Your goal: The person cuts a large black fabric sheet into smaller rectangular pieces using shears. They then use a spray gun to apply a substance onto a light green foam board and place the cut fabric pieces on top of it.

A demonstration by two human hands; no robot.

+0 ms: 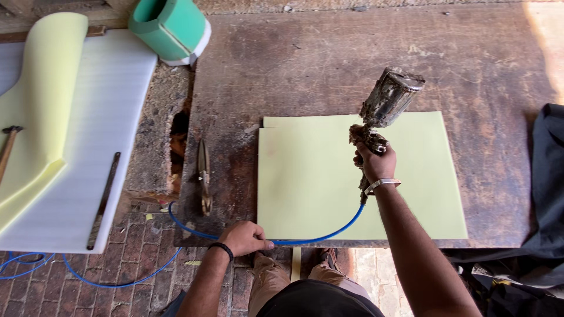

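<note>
The right hand (374, 162) is raised over the yellow foam sheet (329, 188), its forearm running up from the lower right of the view and a pale band around the wrist. Its fingers are clenched around the grip of a spray gun (385, 108), which is held above the sheet's upper right part, crusted with dried residue. The gun's cup (390, 97) rises from the hand and leans up and to the right, so the long axis of the gun runs on a slant from the fist toward the far right of the board (470, 64); the nozzle is hidden and its aim cannot be told. A blue hose (329, 235) leaves the bottom of the gun's handle, curves down and left across the sheet's near edge, and passes under the left hand (244, 238). That hand rests at the near left corner of the sheet, knuckles up, fingers curled and pressing on the hose at the board's edge; whether it grips the hose or only pins it cannot be told. A dark band circles its wrist. Shears (204, 176) lie on the board just left of the sheet, lengthwise away from the person. Farther left, white foam (88, 147) carries a yellow piece (41, 105), and a green foam roll (170, 26) sits at the top.
</note>
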